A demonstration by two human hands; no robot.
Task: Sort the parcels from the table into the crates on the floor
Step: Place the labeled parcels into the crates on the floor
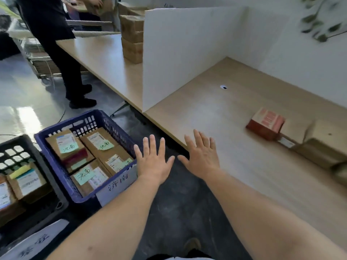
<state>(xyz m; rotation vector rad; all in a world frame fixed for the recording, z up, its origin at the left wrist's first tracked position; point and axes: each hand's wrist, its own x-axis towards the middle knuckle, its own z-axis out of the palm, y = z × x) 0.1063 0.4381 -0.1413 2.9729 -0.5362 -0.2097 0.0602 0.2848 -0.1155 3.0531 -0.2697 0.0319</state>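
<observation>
Left hand (pixel 154 162) and right hand (pixel 201 156) spread flat, empty, between parcels; next, reach the red parcel (pixel 265 123) on the desk (pixel 216 113); blue crate (pixel 62 171) nearly full.

- Left hand (pixel 153 162) and right hand (pixel 201 156): bare, without gloves, rings or a watch.
- Behind the fingers, both forearms are bare, with no sleeves showing.

Beyond the white divider (pixel 180 53) I see a person in black clothes (pixel 54 34), stacked brown boxes (pixel 132 38), and a green plant (pixel 319 19).
</observation>
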